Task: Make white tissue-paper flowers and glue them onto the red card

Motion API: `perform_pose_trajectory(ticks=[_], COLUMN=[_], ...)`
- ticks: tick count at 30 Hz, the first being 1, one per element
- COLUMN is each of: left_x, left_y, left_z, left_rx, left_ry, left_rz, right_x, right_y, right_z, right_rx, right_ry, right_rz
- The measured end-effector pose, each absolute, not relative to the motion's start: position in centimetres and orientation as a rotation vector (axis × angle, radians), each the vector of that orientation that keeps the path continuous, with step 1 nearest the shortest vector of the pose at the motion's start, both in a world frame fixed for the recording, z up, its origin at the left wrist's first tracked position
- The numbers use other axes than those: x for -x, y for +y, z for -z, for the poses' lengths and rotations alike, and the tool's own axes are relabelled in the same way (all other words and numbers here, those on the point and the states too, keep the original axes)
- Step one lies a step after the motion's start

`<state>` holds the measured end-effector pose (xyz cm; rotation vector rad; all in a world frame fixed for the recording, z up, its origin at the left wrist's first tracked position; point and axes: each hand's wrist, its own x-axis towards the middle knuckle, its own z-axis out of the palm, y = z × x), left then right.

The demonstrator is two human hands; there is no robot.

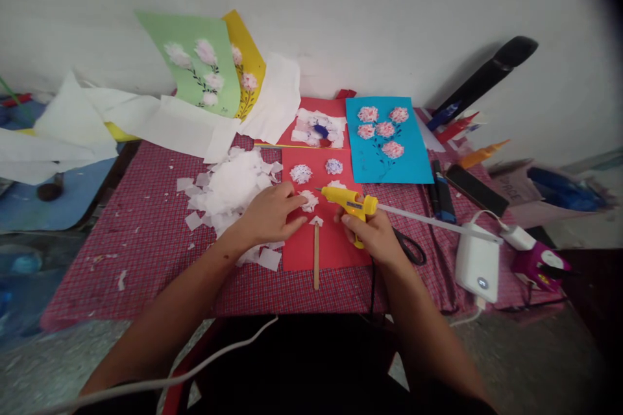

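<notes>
My right hand (374, 233) is closed round the handle of a yellow glue gun (348, 198), its nozzle pointing left over a red sheet of card (343, 249). A long clear glue stick (418, 217) runs out of the gun's back. My left hand (272, 214) has its fingers apart, with the fingertips at a white paper flower (309, 201) on the card. Two speckled paper flowers (300, 174) lie higher up, and another is partly hidden behind the gun. A wooden craft stick (316, 259) lies below, with a small piece of white paper (316, 221) at its tip.
Left of the card is a heap of white paper squares (238, 181). A blue flower card (389, 168) lies at right; a green one (195, 32) leans on the wall. A white power bank (477, 266) and markers (442, 191) are on the right. A white cable (219, 353) crosses in front.
</notes>
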<state>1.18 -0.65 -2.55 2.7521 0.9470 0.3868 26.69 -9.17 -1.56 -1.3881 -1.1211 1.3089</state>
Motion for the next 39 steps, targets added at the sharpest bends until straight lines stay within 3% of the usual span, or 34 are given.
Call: perform_pose_trajectory(ticks=[39], left_x=[-0.1], left_y=[0.5], left_z=[3.0], left_rx=[-2.787], left_ry=[0.776], left_rz=[-0.594], right_x=[-27.3], right_y=[-9.2], right_z=[1.9], right_rx=[1.394], right_ry=[-1.132], right_rz=[-1.336])
